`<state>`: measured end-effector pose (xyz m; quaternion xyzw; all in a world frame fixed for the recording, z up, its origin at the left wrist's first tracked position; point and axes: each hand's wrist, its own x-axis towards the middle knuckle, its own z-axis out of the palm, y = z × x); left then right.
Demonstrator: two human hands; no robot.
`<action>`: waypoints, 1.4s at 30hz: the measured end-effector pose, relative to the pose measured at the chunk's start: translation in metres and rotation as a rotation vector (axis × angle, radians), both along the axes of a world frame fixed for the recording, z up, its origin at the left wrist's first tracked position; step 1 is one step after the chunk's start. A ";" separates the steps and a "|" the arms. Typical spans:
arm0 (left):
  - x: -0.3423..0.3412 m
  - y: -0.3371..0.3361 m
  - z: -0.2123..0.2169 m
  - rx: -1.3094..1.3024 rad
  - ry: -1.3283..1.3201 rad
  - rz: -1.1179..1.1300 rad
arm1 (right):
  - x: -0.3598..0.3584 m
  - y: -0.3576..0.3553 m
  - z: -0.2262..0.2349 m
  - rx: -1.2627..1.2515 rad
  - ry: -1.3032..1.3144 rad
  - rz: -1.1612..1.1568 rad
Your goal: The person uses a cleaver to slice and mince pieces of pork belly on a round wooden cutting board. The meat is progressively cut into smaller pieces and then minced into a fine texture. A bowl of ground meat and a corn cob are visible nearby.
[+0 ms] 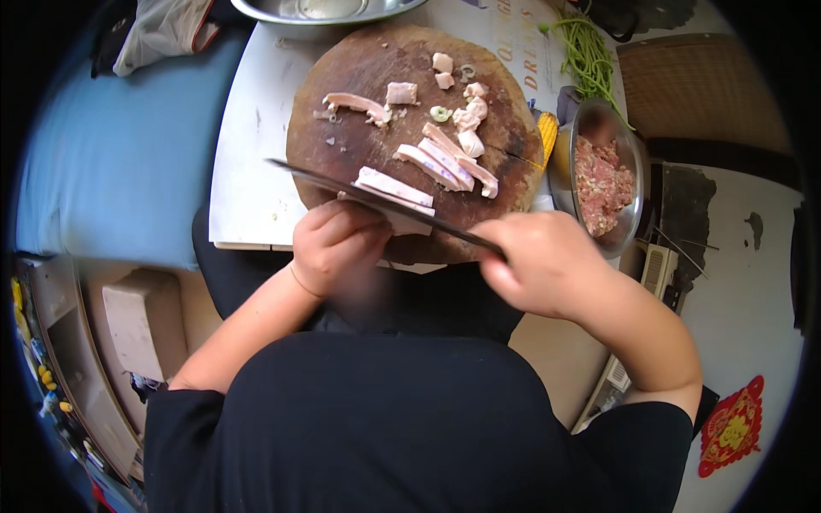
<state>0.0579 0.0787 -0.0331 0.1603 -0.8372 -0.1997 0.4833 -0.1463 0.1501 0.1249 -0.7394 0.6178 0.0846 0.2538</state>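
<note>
A round, worn wooden chopping board (338, 64) lies before me. My right hand (543, 261) grips a large dark-edged knife (316, 176) by its handle, the blade slanting over the board's near part. On this side of the blade, my left hand (335, 244) has its fingers curled on a pale slab of fatty pork, mostly hidden by the fingers and knife. A cut pork strip (393, 186) lies just beyond the blade. Farther off are several pork strips (445, 161), a curved strip (357, 106) and small pork chunks (470, 115).
A glass bowl of minced meat (605, 184) stands right of the board, beside a yellow corn cob (548, 137). Green beans (588, 56) lie at the far right, and a metal basin (329, 8) stands at the back. A blue-covered surface (128, 162) is on the left.
</note>
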 end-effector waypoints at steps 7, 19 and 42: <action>0.003 0.001 -0.002 -0.013 -0.033 0.001 | 0.008 -0.009 0.000 -0.086 -0.013 0.048; 0.003 0.000 0.000 -0.002 -0.003 -0.025 | -0.028 0.018 -0.001 -0.004 0.021 -0.111; 0.027 0.005 0.004 -0.097 -0.038 0.108 | 0.015 0.039 0.010 -0.178 -0.071 -0.123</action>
